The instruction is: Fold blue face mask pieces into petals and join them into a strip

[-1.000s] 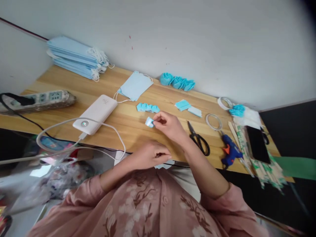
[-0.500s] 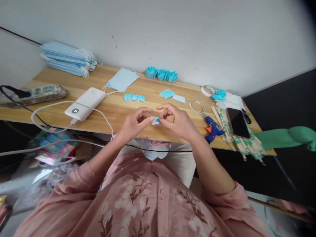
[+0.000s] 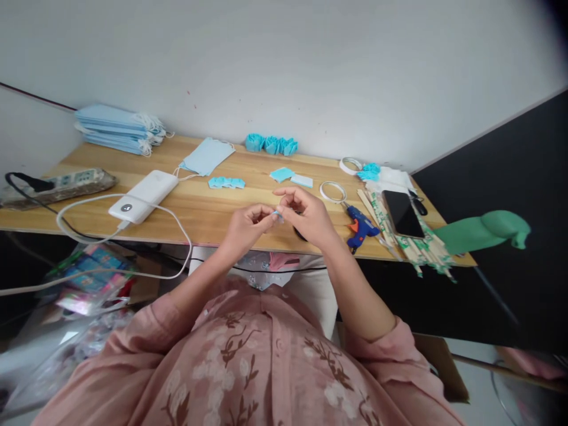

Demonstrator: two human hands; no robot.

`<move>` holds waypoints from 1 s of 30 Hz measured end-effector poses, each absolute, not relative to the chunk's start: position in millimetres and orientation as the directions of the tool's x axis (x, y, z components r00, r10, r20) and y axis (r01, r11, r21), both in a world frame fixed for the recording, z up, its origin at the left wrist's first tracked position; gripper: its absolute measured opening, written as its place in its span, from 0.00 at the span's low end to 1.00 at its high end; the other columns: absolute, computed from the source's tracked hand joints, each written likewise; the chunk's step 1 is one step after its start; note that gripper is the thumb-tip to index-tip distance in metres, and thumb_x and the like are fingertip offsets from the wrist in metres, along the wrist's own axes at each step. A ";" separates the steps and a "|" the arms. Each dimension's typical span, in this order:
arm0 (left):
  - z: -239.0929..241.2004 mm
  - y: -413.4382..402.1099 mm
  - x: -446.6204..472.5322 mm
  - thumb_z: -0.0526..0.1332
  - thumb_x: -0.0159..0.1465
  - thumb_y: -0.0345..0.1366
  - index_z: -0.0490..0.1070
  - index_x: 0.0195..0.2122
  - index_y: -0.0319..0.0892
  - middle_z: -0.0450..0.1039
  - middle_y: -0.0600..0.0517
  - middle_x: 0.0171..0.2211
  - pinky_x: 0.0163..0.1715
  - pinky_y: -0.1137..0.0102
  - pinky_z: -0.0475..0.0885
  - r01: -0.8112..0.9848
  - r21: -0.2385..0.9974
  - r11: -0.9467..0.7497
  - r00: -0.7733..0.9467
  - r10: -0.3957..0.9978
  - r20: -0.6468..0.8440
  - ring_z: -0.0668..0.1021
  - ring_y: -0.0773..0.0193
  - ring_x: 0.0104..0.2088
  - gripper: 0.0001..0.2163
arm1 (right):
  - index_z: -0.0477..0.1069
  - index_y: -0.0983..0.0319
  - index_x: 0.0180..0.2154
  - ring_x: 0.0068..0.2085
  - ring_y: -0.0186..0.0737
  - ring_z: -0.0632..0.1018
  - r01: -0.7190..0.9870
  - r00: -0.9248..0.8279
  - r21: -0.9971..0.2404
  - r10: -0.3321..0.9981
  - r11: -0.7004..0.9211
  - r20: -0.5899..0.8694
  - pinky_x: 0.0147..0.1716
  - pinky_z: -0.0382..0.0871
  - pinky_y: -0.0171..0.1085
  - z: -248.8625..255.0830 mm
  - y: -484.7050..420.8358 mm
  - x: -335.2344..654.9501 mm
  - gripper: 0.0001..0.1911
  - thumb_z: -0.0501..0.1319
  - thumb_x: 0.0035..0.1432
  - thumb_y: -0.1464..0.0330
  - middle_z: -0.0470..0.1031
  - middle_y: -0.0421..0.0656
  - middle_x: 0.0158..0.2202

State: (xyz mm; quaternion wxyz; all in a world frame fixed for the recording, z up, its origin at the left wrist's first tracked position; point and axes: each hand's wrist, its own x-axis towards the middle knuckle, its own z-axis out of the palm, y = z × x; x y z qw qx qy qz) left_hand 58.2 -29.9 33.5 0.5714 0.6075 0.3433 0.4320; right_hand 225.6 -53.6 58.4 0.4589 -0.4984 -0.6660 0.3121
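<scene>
Between my two hands, just above the front of the wooden table [image 3: 168, 232], is a small blue folded piece [image 3: 277, 214], mostly covered by fingertips. My left hand [image 3: 248, 228] pinches it with thumb and index finger. My right hand [image 3: 307, 218] is closed at its other side, thumb and fingertips against it. Part of a dark object [image 3: 300, 234] shows beneath my right hand; its kind I cannot make out. Behind my hands lie a row of folded blue pieces [image 3: 226, 183], a flat blue square [image 3: 281, 174] and a pale strip-like piece [image 3: 302, 181].
Three blue fabric flowers [image 3: 271, 144] stand by the wall. Leftward are stacked face masks [image 3: 113, 130], a power bank [image 3: 144, 196] with its cable, and a power strip [image 3: 75, 184]. Rightward are a glue gun [image 3: 361, 226], tape rolls [image 3: 332, 191], a phone [image 3: 403, 214] and wrapped sticks [image 3: 421, 254].
The view has shifted, so the table's things appear further left. My fingers have drawn closer around the blue piece, which shows less now.
</scene>
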 end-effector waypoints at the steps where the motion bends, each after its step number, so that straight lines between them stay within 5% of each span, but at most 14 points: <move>1: 32.0 -31.0 60.0 0.66 0.55 0.42 0.73 0.27 0.40 0.69 0.55 0.22 0.23 0.74 0.61 -0.065 0.992 -0.106 0.398 0.909 0.123 0.66 0.72 0.22 0.10 | 0.72 0.58 0.46 0.31 0.32 0.73 0.375 -0.078 -0.875 0.951 0.305 0.298 0.34 0.68 0.35 57.4 -51.9 224.6 0.14 0.63 0.57 0.67 0.72 0.36 0.30; 8: 24.6 -27.8 60.4 0.67 0.54 0.44 0.71 0.28 0.40 0.67 0.57 0.21 0.21 0.75 0.58 -0.156 0.986 0.060 0.308 0.951 -0.009 0.66 0.74 0.20 0.12 | 0.70 0.58 0.49 0.37 0.35 0.77 0.211 0.037 -0.934 0.952 0.289 0.304 0.40 0.72 0.38 50.6 -44.3 229.8 0.16 0.59 0.63 0.58 0.76 0.41 0.36; 13: 23.9 -20.6 64.8 0.68 0.54 0.44 0.69 0.25 0.40 0.67 0.57 0.21 0.20 0.76 0.59 -0.297 0.950 0.094 0.256 0.967 -0.016 0.66 0.75 0.20 0.13 | 0.68 0.58 0.52 0.37 0.35 0.75 0.215 0.011 -0.944 0.966 0.249 0.258 0.42 0.71 0.39 41.3 -41.0 224.7 0.22 0.64 0.58 0.58 0.74 0.39 0.35; 21: 19.4 -2.5 67.3 0.69 0.53 0.45 0.71 0.27 0.40 0.66 0.58 0.20 0.21 0.75 0.59 -0.209 0.973 0.093 0.317 0.948 -0.023 0.65 0.73 0.20 0.14 | 0.67 0.58 0.55 0.35 0.34 0.73 0.277 0.003 -0.937 0.975 0.213 0.222 0.39 0.69 0.37 35.3 -27.6 224.7 0.22 0.62 0.58 0.66 0.71 0.37 0.32; 30: 14.0 12.4 72.6 0.68 0.54 0.42 0.69 0.25 0.40 0.63 0.59 0.19 0.22 0.75 0.58 -0.209 0.977 0.039 0.293 0.956 0.025 0.62 0.74 0.20 0.12 | 0.69 0.57 0.52 0.38 0.35 0.76 0.247 0.001 -0.941 0.972 0.229 0.237 0.42 0.70 0.38 33.9 -11.0 228.9 0.19 0.62 0.61 0.60 0.75 0.39 0.35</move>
